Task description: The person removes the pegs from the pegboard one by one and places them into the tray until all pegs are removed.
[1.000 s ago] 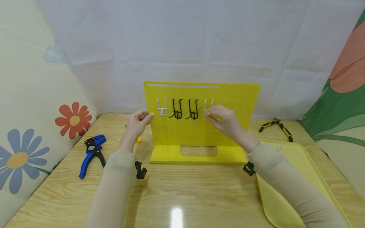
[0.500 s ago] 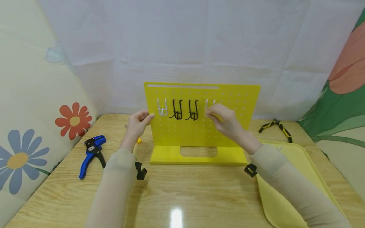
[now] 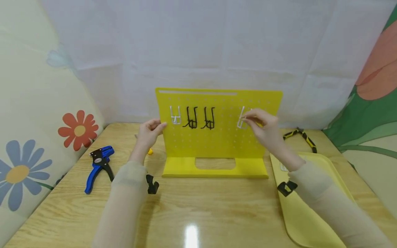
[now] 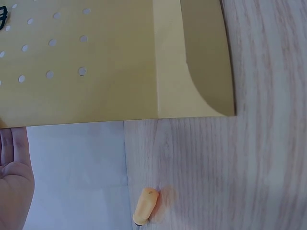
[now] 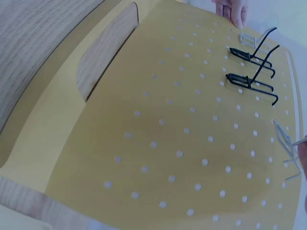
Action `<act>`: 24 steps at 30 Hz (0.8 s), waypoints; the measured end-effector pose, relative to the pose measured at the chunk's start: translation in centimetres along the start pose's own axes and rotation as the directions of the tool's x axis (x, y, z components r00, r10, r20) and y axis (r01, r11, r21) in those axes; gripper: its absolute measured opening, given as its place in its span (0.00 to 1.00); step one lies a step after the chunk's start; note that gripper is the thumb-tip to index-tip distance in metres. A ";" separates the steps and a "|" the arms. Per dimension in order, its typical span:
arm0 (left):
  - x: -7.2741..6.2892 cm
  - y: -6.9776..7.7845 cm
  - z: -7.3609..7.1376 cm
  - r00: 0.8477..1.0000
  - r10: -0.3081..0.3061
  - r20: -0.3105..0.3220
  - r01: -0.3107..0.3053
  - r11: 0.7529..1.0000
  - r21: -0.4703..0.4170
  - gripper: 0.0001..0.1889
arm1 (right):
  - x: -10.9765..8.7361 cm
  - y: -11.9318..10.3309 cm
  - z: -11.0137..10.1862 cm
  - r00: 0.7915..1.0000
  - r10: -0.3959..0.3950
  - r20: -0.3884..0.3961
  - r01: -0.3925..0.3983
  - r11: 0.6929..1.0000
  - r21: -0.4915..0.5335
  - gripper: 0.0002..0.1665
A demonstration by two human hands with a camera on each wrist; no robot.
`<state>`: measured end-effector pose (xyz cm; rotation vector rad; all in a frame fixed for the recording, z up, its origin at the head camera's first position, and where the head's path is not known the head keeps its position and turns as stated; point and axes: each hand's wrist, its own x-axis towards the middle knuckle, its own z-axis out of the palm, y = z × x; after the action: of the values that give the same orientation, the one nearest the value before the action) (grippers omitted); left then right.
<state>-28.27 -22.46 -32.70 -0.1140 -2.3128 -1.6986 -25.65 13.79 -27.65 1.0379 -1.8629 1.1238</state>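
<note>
A yellow pegboard (image 3: 198,144) stands upright on the table, two black wire hooks (image 3: 192,119) and a white wire hook (image 3: 175,116) hanging in its upper left part. My left hand (image 3: 148,134) grips the board's left edge between thumb and fingers. My right hand (image 3: 263,129) pinches another white wire hook (image 3: 240,119) at the right half of the board's face. That hook is tilted in the right wrist view, close to the holes; whether its ends touch the board I cannot tell. My fingers partly cover it in the head view.
A yellow tray (image 3: 310,206) lies at the right, partly under my forearm, with a white wire piece (image 3: 283,167) in it. Yellow-and-black pliers (image 3: 307,140) lie behind it. Blue-and-black wire strippers (image 3: 99,165) lie at the left. A yellow-orange handle (image 4: 146,206) shows beside the board.
My right hand has moved right along the board with the white hook, away from the spot beside the black hooks. My left hand stays at the board's edge.
</note>
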 end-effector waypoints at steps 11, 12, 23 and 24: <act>0.1 -0.1 0.0 1.000 0.006 -0.003 -0.006 1.000 0.013 0.19 | -2.7 1.2 -4.6 0.936 0.321 -0.143 -0.311 0.946 0.089 0.03; 0.1 -0.1 0.0 1.000 0.003 -0.005 -0.003 1.000 0.017 0.20 | -3.0 1.3 -5.1 0.933 0.327 -0.150 -0.317 0.945 0.086 0.03; 0.1 0.0 0.1 1.000 0.013 -0.017 -0.014 1.000 -0.014 0.18 | -5.7 2.3 -9.9 0.896 0.399 -0.196 -0.396 0.916 0.057 0.07; 0.1 0.0 0.1 1.000 0.015 -0.016 -0.015 1.000 -0.011 0.18 | -5.9 2.4 -10.3 0.884 0.428 -0.190 -0.427 0.903 0.047 0.08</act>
<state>-28.40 -22.42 -32.73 -0.1190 -2.2853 -1.6990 -23.55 25.56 -29.84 0.4966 -1.9780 1.4241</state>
